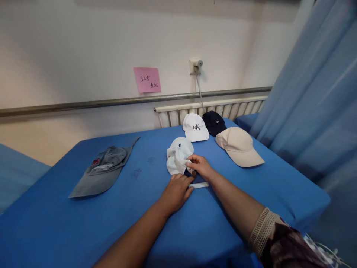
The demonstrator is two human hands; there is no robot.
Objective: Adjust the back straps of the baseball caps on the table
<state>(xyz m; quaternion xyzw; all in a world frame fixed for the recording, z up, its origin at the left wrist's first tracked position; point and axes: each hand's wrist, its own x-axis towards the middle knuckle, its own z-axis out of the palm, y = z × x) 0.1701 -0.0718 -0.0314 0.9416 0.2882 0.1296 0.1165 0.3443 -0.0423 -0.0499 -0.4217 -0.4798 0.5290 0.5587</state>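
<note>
I have both hands on a pale cap (175,160) near the middle of the blue-covered table (150,219). My right hand (201,166) pinches its edge between thumb and fingertips, just above a small brown piece (194,173). My left hand (174,191) lays its fingers at the cap's near edge; I cannot tell whether they close on it. A white strip (200,185) shows just beside that hand. The cap's crown is crumpled, with its small dark emblem (179,145) toward the wall. Farther out sit a white cap (195,130) with black letters, a dark cap (213,122) just beside it, and a beige cap (238,145) on the right. A faded grey-blue cap (104,167) lies well apart on the left. Behind run a radiator (173,118) and a metal rail (111,102), below a pink note (147,79).
</note>
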